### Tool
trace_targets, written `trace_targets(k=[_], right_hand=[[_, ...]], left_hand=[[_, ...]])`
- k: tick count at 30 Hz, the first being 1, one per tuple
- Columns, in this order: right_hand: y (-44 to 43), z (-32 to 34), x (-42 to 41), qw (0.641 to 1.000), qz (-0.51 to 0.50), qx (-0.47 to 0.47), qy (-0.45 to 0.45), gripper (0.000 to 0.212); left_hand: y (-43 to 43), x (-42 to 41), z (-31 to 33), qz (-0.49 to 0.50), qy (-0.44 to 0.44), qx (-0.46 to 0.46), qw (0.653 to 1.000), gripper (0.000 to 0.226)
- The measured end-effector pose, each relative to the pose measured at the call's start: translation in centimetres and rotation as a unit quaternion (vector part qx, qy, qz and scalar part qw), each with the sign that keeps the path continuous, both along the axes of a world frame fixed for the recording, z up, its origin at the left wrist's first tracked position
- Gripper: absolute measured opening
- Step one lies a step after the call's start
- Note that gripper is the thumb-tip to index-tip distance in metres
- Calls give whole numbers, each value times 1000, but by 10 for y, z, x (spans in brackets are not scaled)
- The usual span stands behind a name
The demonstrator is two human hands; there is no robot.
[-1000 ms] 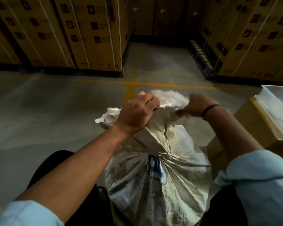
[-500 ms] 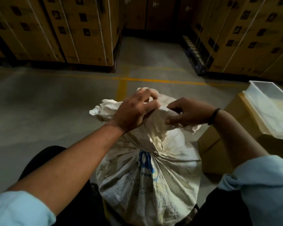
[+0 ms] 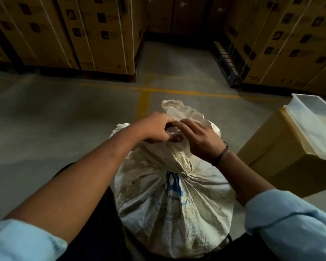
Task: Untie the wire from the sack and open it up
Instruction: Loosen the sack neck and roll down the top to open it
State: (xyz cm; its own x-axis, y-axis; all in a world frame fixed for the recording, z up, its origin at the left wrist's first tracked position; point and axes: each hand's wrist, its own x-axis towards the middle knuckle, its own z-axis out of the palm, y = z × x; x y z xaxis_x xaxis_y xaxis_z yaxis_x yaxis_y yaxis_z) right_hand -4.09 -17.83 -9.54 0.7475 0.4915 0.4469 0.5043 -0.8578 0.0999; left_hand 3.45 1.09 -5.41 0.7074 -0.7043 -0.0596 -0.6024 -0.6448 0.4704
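Observation:
A dirty white woven sack (image 3: 175,208) with blue print stands between my knees, its neck gathered tight. Both hands meet on the bunched cloth above the neck. My left hand (image 3: 156,129) curls its fingers round the top cloth of the sack. My right hand (image 3: 199,140) lies over the same bunch from the right, its fingers bent onto the cloth beside the left fingertips. The loose mouth of the sack (image 3: 179,108) sticks up behind the hands. I cannot make out the wire; the hands and folds hide it.
A cardboard box (image 3: 282,161) stands right of the sack, with a translucent plastic tub (image 3: 320,121) on top. Strapped cartons on pallets (image 3: 102,34) line the back and the right (image 3: 290,44). Bare concrete floor with yellow lines (image 3: 145,102) lies ahead and left.
My right hand has swung from the right side of the neck over the top, meeting the left hand. The view has tilted down slightly. The sack's loose top now shows behind the hands.

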Motion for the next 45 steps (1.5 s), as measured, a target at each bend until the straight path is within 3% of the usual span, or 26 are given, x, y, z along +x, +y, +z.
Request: trace_targets(k=[3, 6, 8, 10, 12, 16, 18, 21, 24, 26, 28, 30, 33, 36, 39, 41, 43, 45], right_hand=[[0, 9, -5, 991, -43, 76, 100, 68], [-12, 21, -5, 925, -28, 259, 276, 66], [-27, 28, -4, 904, -57, 271, 327, 58], [-40, 29, -3, 939, -74, 177, 286, 36], [-44, 27, -4, 972, -46, 106, 205, 14], [-35, 14, -11, 999, -44, -15, -19, 18], [-31, 6, -16, 992, -45, -20, -116, 20], [-32, -3, -15, 981, -30, -11, -189, 23], [-35, -4, -16, 989, 40, 23, -138, 16], [-38, -2, -19, 988, 60, 134, -52, 12], [-42, -3, -22, 956, 25, 285, 70, 30], [-46, -4, -25, 925, -23, 343, 164, 56], [-48, -5, -29, 970, -70, 183, 145, 68], [-47, -14, -28, 996, -80, 43, 20, 59], [-44, -31, -23, 990, -114, 1, -86, 57], [-44, -32, -20, 991, -99, -6, -87, 49], [-45, -25, -20, 998, -65, 16, -13, 43], [-46, -12, -24, 984, -62, 76, 147, 43]], left_hand=[[0, 3, -9, 25, -53, 25, 998, 51], [-7, -5, -15, 9, -109, -34, 993, 30], [-13, -15, -15, -14, -163, -79, 983, 32], [-22, -26, -19, -33, -223, -101, 969, 33], [-32, -32, -25, -33, -199, -99, 974, 39], [-30, -21, -18, 7, -3, -20, 1000, 54], [-25, -18, -12, -8, 16, 37, 999, 42], [-27, -27, -6, 6, -39, 84, 996, 43], [-42, -43, -10, 14, -124, 103, 987, 32], [-54, -52, -13, -4, -169, 86, 982, 27], [-60, -55, -14, -33, -173, 57, 983, 34], [-62, -55, -17, -71, -119, 84, 987, 47], [-60, -56, -20, -83, 56, 122, 987, 67], [-58, -46, -22, -56, 188, 27, 980, 49], [-52, -28, -21, -25, 155, -11, 988, 37], [-51, -21, -26, 11, 109, -38, 993, 36], [-52, -22, -30, 57, 44, -58, 996, 33], [-55, -28, -35, 57, -33, -82, 994, 30]])
